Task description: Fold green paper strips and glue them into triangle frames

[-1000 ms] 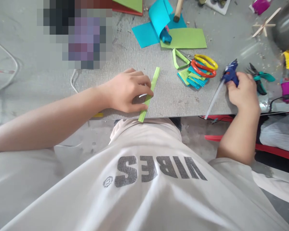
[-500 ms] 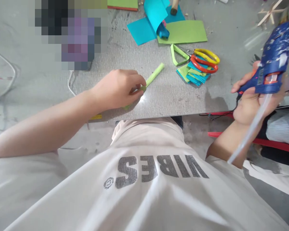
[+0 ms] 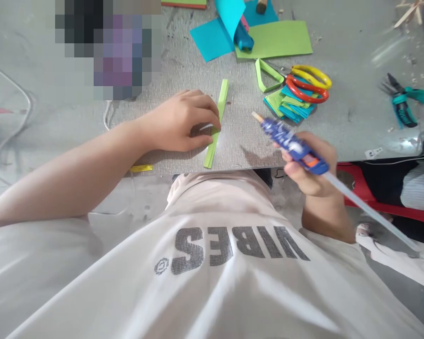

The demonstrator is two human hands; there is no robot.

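My left hand (image 3: 185, 120) rests on the table with thumb and fingertips on a folded green paper strip (image 3: 223, 96), which lies slanted near the table's front edge. In my right hand (image 3: 313, 162) is a blue glue gun (image 3: 293, 145), its tip pointing left toward the strip without touching it. A clear glue stick (image 3: 371, 212) sticks out of its back end. Behind the gun, scissors (image 3: 309, 84) with red and yellow handles lie on a pile of small blue and green paper pieces (image 3: 291, 106), beside a green paper triangle (image 3: 268, 75).
Blue paper (image 3: 212, 40), green paper (image 3: 279, 40) and a blue tool (image 3: 243, 40) lie at the back. Pliers (image 3: 403, 101) are at the right, with wooden sticks (image 3: 411, 14) behind. A white cable (image 3: 24, 94) runs at the left. A yellow piece (image 3: 141, 168) sits by the front edge.
My right hand has brought the glue gun in from the far right and turned its tip toward the strip. The strip now stands more upright in view under my left fingers.
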